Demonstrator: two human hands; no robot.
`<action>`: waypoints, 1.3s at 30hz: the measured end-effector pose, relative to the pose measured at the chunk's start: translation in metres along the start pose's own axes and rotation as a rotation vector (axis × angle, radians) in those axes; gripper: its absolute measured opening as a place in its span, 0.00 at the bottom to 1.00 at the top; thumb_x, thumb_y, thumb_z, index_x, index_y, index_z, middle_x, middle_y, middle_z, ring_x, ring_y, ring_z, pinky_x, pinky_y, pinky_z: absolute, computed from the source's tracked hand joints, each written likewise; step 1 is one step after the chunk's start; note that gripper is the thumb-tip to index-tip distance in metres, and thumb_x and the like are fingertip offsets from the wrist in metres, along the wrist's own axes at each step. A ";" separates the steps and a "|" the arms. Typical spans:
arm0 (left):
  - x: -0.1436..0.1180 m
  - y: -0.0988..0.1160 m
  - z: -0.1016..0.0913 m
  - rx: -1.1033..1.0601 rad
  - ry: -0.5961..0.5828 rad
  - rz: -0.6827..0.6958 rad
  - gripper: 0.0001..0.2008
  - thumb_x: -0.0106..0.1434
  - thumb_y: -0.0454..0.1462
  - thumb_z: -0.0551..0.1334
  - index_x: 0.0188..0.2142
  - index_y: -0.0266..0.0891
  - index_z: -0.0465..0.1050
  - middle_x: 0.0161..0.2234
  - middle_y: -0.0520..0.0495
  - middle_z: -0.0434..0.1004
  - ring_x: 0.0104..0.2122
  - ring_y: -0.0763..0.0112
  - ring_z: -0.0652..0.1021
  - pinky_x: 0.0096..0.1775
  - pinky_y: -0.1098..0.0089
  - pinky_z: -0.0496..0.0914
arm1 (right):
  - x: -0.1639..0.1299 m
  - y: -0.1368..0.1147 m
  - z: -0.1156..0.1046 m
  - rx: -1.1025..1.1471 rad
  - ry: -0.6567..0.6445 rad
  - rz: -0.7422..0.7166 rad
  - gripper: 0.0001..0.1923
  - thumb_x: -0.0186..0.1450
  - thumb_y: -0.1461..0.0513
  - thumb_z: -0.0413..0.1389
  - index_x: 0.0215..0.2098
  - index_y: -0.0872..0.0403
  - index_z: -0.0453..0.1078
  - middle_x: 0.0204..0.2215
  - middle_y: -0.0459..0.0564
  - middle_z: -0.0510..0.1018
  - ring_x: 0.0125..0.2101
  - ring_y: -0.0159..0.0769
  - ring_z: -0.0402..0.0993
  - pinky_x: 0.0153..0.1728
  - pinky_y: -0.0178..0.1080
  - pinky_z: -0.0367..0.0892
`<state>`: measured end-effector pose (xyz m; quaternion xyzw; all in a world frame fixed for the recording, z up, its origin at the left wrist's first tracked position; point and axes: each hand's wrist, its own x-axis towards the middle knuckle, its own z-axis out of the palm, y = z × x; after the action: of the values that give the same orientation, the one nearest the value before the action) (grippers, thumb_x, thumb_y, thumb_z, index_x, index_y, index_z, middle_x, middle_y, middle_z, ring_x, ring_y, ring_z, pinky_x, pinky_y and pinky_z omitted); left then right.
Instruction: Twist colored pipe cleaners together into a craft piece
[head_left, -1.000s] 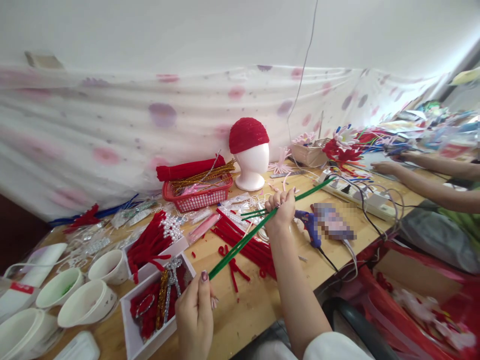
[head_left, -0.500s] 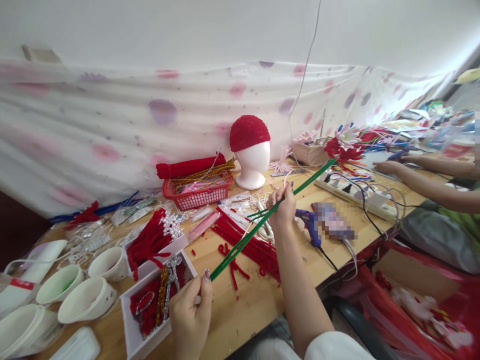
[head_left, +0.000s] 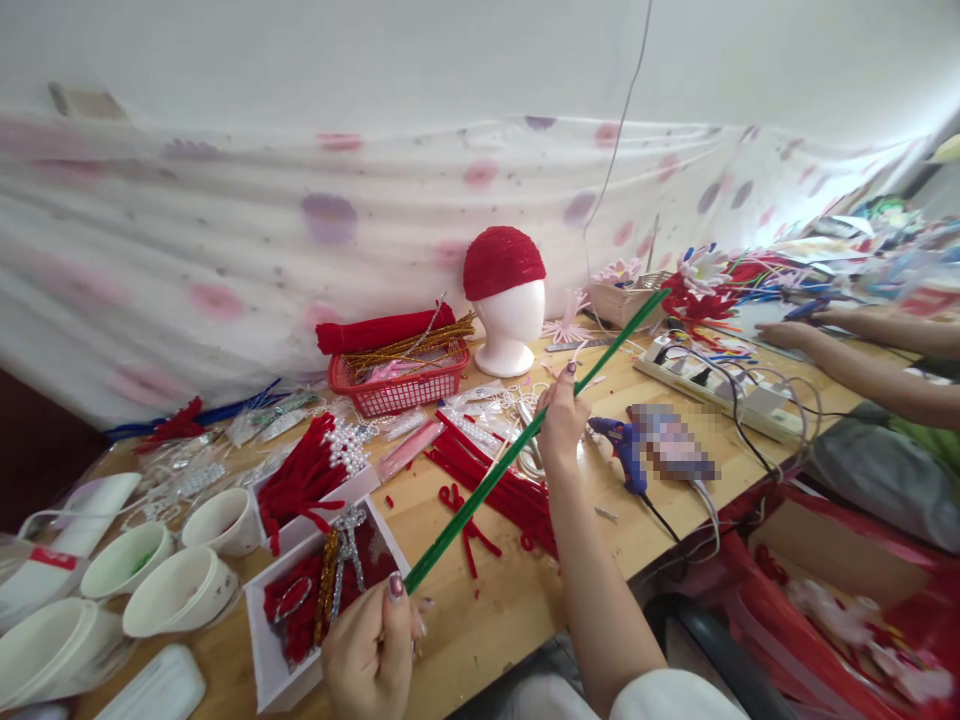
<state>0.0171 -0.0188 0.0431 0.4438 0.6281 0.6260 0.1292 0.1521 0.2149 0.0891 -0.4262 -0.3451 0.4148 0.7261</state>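
Green pipe cleaners (head_left: 517,455), a slim bundle of them, stretch in a long diagonal above the wooden worktable (head_left: 495,620), and both hands are on them. Nearest us, the left hand (head_left: 367,655) pinches the lower end, thumb pressed tight against the curled fingers. Further up the bundle, the right hand (head_left: 561,420) is closed around the middle, fingertips gripping the stems, while the far tip reaches up past the power strip (head_left: 720,385).

Directly under the bundle lies a spread of red pipe cleaners (head_left: 499,485). Left of the bundle's lower end sits a white tray (head_left: 266,665) holding red and gold trimmings, and beyond that a cluster of white paper cups (head_left: 176,600). Right of the bundle rests a blue glue gun (head_left: 622,450); whatever lies beside it is blurred out, nothing readable there.

Behind the bundle stands a red mesh basket (head_left: 397,385) stacked with gold and red stems, then a white foam mannequin head (head_left: 510,320) wearing a red cap (head_left: 502,262). Off to the far right of the bundle, another person's arms (head_left: 855,365) rest on the table near a heap of coloured flowers (head_left: 705,290).

At the back hangs a white cloth with faded pink and purple dots (head_left: 330,220) under a plain white wall (head_left: 375,50).
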 end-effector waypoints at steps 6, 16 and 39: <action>-0.001 0.002 0.002 0.005 -0.036 -0.014 0.21 0.69 0.41 0.53 0.18 0.44 0.62 0.16 0.52 0.68 0.22 0.69 0.74 0.32 0.70 0.69 | 0.002 -0.001 0.001 0.048 0.035 -0.041 0.30 0.63 0.41 0.54 0.15 0.48 0.50 0.09 0.36 0.53 0.12 0.26 0.49 0.13 0.35 0.47; 0.013 -0.002 -0.001 -0.087 -0.160 -0.273 0.23 0.67 0.48 0.54 0.19 0.42 0.63 0.17 0.52 0.65 0.22 0.70 0.70 0.32 0.71 0.70 | 0.001 0.004 0.003 0.081 0.024 -0.020 0.30 0.63 0.43 0.55 0.15 0.48 0.50 0.09 0.36 0.53 0.13 0.26 0.48 0.14 0.34 0.48; 0.082 0.036 0.055 0.254 -0.385 0.199 0.20 0.61 0.40 0.62 0.53 0.39 0.69 0.50 0.39 0.72 0.55 0.54 0.71 0.57 0.52 0.64 | -0.043 -0.026 0.026 -0.078 -0.363 -0.090 0.33 0.65 0.42 0.53 0.10 0.51 0.55 0.09 0.40 0.56 0.14 0.26 0.54 0.18 0.34 0.53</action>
<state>0.0236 0.0708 0.0976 0.6271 0.6187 0.4556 0.1277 0.1205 0.1773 0.1169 -0.3564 -0.5051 0.4382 0.6526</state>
